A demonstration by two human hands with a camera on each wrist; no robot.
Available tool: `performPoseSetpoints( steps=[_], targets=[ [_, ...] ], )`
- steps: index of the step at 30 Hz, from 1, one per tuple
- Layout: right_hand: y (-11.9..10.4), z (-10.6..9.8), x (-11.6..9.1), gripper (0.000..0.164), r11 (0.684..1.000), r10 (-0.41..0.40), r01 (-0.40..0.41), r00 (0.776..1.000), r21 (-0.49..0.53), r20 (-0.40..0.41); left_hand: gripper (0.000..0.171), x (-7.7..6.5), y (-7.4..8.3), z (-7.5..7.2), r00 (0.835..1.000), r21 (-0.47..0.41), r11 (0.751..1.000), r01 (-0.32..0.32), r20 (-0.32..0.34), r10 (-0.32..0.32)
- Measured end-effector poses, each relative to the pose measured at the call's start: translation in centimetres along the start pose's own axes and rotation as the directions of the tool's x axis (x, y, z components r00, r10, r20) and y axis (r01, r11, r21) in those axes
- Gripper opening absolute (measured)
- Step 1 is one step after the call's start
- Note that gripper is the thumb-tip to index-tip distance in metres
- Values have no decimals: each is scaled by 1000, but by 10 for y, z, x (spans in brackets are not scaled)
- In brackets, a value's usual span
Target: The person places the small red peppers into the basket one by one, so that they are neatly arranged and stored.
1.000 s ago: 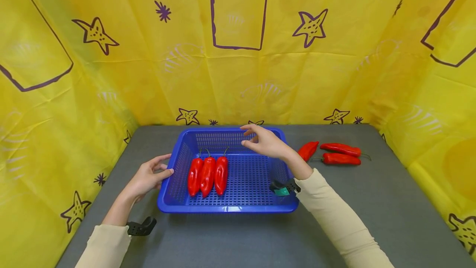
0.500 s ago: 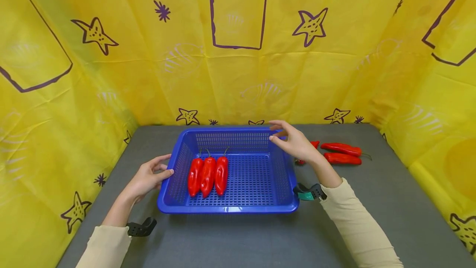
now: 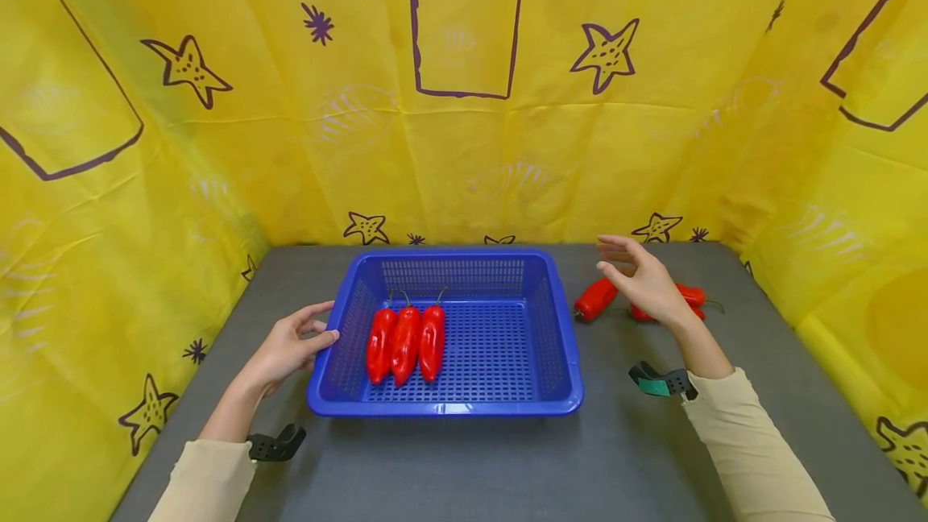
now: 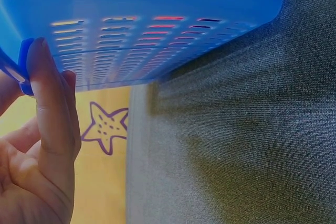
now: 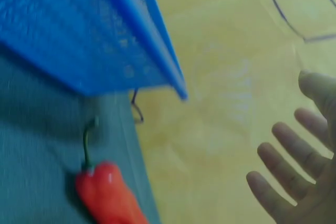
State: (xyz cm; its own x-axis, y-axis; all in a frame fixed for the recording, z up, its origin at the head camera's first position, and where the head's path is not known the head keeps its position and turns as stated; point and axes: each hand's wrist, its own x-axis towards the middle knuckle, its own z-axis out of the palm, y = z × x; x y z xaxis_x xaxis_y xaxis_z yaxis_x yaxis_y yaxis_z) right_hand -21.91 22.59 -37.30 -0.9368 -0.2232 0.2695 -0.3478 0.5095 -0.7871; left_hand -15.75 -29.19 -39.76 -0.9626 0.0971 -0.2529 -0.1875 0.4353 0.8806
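Left hand [image 3: 286,345] pinching perforated blue plastic basket [image 3: 444,408], glossy tapered peppers [image 3: 406,345]

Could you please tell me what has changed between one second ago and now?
The right hand moved rightward, from over the blue basket toward the red peppers on the table; it holds nothing. The left hand stayed at the basket's left rim, and the three peppers inside stayed in place.

- Smooth, shiny blue plastic forms the basket [image 3: 445,408].
- Red peppers [image 3: 404,345] gleam, smooth and glossy.
- The gray table [image 3: 435,470] shows matt, rough woven cloth.
- Creased cloth with a faint sheen makes up the yellow curtain [image 3: 464,143].
- Cream sleeves [image 3: 754,445] are matt cloth.
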Motion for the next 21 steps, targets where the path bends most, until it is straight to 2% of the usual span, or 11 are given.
performPoseSetpoints(
  steps=[10, 21],
  targets=[
    [41, -30, -18, 52, 993, 72, -73, 997, -88, -9, 68, -2, 3, -1, 1000, -17, 999, -28, 11, 28],
    [72, -44, -34, 53, 981, 121, -119, 993, -152, 3, 67, 1, -3, 0, 999, -33, 999, -31, 7, 31]
  ],
)
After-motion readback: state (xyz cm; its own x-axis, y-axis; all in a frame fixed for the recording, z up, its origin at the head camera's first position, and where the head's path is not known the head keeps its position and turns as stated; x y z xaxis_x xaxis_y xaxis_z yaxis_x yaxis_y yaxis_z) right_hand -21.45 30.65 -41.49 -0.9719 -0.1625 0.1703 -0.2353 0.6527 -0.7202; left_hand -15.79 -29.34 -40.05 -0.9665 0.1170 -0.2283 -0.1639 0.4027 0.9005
